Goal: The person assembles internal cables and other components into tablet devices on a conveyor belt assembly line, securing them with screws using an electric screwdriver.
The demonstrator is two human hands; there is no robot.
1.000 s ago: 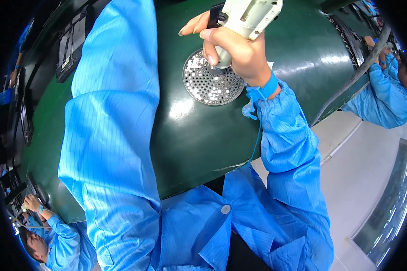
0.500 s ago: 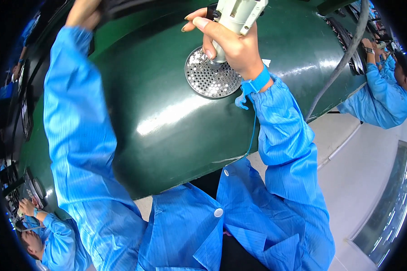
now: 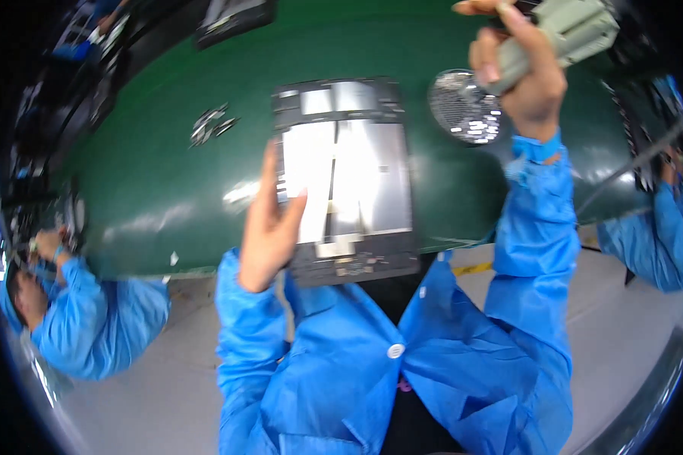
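My left hand (image 3: 269, 227) grips the left edge of an opened tablet (image 3: 372, 178), thumb on its upper face and fingers along the side. Silvery battery panels and a dark board strip show on the tablet, which is slightly blurred and overlaps the table's front edge. My right hand (image 3: 535, 87) is closed round a pale green electric screwdriver (image 3: 573, 34), held tilted at the upper right. The tool's lower end reaches over a round, perforated metal screw plate (image 3: 455, 114) with shiny bits on it; whether its tip touches cannot be made out.
Small shiny pieces (image 3: 211, 125) lie left of the tablet on the green table (image 3: 152, 182). A dark device (image 3: 235, 21) rests at the far edge. A grey cable (image 3: 637, 163) crosses the right side. Co-workers in blue sit at left (image 3: 99, 318) and right (image 3: 649, 246).
My left hand has come back from the far left and now holds the tablet in front of me. The view has shifted, and the screwdriver, still in my right hand, is more tilted.
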